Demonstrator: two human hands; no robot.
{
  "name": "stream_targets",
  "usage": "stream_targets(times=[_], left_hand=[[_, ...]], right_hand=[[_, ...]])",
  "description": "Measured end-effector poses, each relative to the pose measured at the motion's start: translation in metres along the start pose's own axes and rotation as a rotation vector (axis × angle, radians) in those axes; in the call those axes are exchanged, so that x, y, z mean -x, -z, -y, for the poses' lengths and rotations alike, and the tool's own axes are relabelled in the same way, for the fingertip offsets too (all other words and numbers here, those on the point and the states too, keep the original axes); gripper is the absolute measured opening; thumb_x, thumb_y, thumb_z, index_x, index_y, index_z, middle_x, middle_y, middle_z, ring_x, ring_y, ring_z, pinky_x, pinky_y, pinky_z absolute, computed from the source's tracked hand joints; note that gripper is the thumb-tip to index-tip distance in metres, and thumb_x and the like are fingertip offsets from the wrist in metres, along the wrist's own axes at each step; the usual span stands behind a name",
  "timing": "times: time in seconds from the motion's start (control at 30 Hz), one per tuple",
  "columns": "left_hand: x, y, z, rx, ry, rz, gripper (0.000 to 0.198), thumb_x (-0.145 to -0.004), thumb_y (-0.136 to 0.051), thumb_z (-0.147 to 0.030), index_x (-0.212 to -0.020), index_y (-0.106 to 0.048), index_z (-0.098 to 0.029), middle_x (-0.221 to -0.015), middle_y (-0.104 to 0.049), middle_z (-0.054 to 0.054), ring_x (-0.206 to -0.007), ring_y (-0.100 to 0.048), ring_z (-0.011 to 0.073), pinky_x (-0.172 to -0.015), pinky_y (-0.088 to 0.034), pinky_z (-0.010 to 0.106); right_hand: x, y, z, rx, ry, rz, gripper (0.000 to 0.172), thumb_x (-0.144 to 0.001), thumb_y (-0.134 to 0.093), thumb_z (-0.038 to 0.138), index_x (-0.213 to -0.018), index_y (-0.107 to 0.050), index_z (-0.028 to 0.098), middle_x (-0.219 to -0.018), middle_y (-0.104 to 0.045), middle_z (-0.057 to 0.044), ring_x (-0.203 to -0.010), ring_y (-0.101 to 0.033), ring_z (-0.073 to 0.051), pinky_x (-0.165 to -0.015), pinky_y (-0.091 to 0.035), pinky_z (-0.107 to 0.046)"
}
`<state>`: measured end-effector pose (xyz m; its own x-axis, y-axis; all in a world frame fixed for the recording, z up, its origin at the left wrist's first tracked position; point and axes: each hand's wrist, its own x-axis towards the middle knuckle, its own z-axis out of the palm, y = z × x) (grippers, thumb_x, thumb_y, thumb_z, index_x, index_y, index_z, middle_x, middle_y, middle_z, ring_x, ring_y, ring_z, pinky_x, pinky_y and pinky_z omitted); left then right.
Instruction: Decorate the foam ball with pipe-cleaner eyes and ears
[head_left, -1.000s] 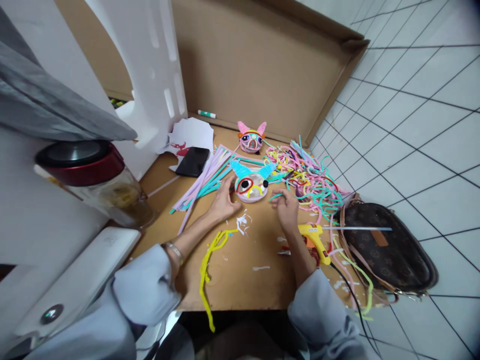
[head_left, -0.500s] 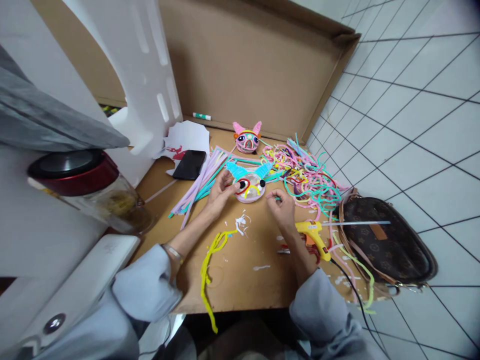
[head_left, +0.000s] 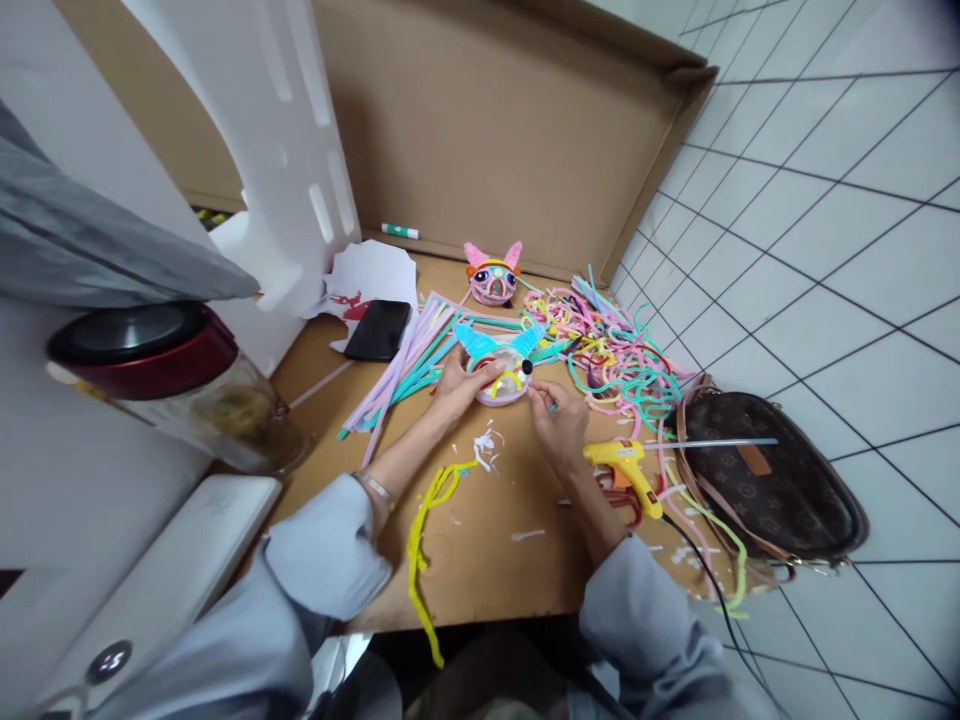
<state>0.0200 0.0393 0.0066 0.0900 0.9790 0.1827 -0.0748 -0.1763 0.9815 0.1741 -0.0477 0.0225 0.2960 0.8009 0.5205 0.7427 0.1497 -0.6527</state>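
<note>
A small animal head with blue ears [head_left: 501,343], a clear round body and a yellow pipe-cleaner mouth sits mid-table. My left hand [head_left: 459,388] grips its left side, the thumb lying across the front over the eye there. A black round eye shows on the other side. At the head's lower right, my right hand [head_left: 559,412] has its fingertips pinched together close to the rim; whatever is between them is too small to make out. Yellow pipe cleaners [head_left: 421,545] lie nearer me, beside white scraps [head_left: 486,448].
A yellow glue gun [head_left: 630,470] with its cord lies right of my right forearm, near a brown handbag [head_left: 765,470]. Behind are a finished pink-eared head [head_left: 493,280], tangled pipe cleaners [head_left: 630,370], straight ones [head_left: 401,380], and a phone [head_left: 378,331]. A glass bottle [head_left: 225,400] stands left.
My right hand has moved in against the right side of the blue-eared head. My left thumb has slid further across its front, covering the red-ringed eye.
</note>
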Motion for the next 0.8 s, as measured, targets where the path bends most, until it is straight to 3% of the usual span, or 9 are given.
stream_targets(times=[0.23,0.43,0.6,0.8], left_hand=[[0.002,-0.009,-0.007,0.148,0.049,0.036,0.048,-0.064,-0.08,-0.048,-0.099,-0.061,-0.02,-0.109,-0.072,0.01,-0.108,-0.068,0.029,-0.099,-0.052,0.044],[0.001,-0.009,-0.002,0.052,0.077,-0.013,0.042,-0.062,-0.078,-0.042,-0.094,-0.059,-0.022,-0.094,-0.071,0.004,-0.086,-0.067,0.0247,-0.087,-0.054,0.04],[0.004,-0.01,-0.003,0.052,0.044,-0.02,0.041,-0.062,-0.074,-0.04,-0.095,-0.058,-0.022,-0.098,-0.071,0.005,-0.091,-0.067,0.0254,-0.087,-0.053,0.038],[0.005,-0.012,-0.003,0.004,0.102,-0.071,0.044,-0.059,-0.076,-0.042,-0.093,-0.056,-0.022,-0.095,-0.069,0.004,-0.094,-0.066,0.0268,-0.09,-0.052,0.04]], right_hand=[[0.002,-0.003,0.004,0.021,-0.048,0.01,0.028,-0.086,-0.056,0.039,-0.087,-0.077,0.022,-0.072,-0.072,-0.005,-0.068,-0.064,-0.021,-0.073,-0.051,-0.033],[0.005,-0.007,0.005,0.058,-0.095,-0.011,0.026,-0.085,-0.058,0.039,-0.086,-0.077,0.022,-0.07,-0.071,-0.004,-0.066,-0.063,-0.021,-0.071,-0.049,-0.032],[0.008,-0.011,0.005,0.103,-0.141,0.002,0.022,-0.084,-0.061,0.039,-0.085,-0.076,0.023,-0.065,-0.067,-0.002,-0.062,-0.058,-0.019,-0.065,-0.044,-0.029],[0.005,-0.012,0.013,0.1,-0.261,0.027,0.015,-0.079,-0.064,0.035,-0.078,-0.073,0.023,-0.057,-0.059,0.003,-0.055,-0.05,-0.015,-0.059,-0.036,-0.027]])
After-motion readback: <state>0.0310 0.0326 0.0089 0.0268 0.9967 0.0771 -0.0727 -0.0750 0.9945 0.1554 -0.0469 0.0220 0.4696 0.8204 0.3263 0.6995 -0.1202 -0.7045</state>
